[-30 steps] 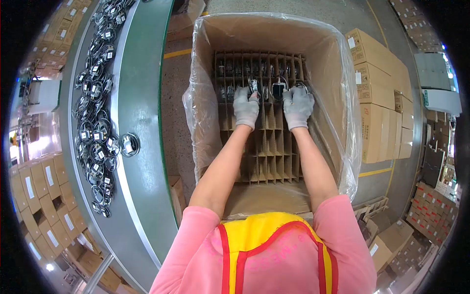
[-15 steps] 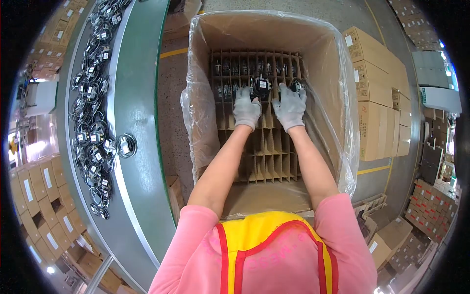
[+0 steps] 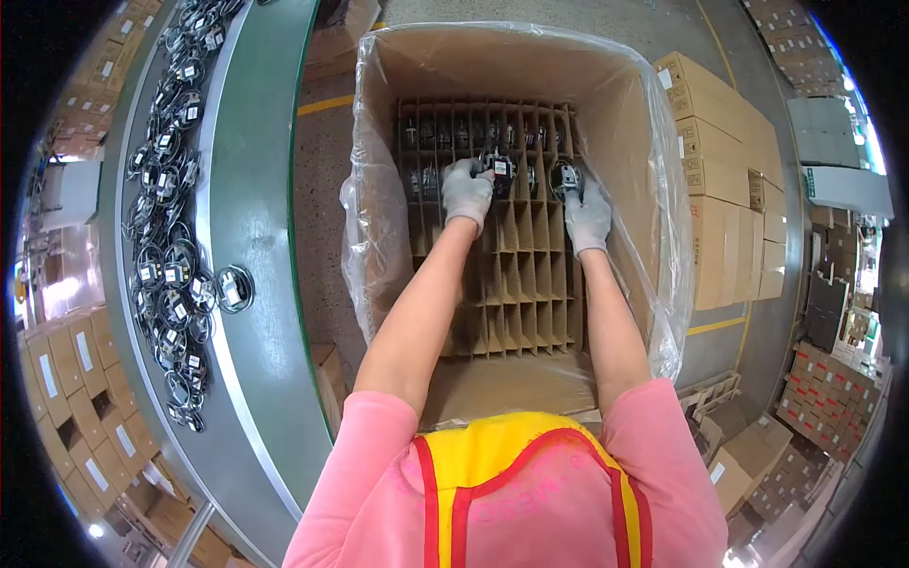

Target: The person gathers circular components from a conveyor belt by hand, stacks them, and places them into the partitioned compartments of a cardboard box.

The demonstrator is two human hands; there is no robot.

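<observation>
My left hand [image 3: 467, 193], in a grey-white glove, is closed on a coiled black cable with a white-labelled block [image 3: 498, 170]. It holds this bundle over the cardboard divider grid [image 3: 516, 270] inside a large carton [image 3: 606, 71]. At the grid's right side, my gloved right hand [image 3: 589, 214] grips another coiled black cable [image 3: 566, 177] from its right edge. Several cable bundles [image 3: 445, 133] stand in the slots of the two far rows. The fingertips of both hands are partly hidden.
Clear plastic film [image 3: 379, 218] lines the carton and hangs over its sides. To the left runs a green-edged conveyor [image 3: 270, 284] with a long heap of coiled cables [image 3: 170, 189]; one bundle [image 3: 233, 288] lies apart. Stacked cartons [image 3: 724, 180] stand on the right.
My right hand has moved right and slightly nearer my body, now at the right side of its cable bundle. The left hand stays near the same slots with its bundle. The view has shifted slightly.
</observation>
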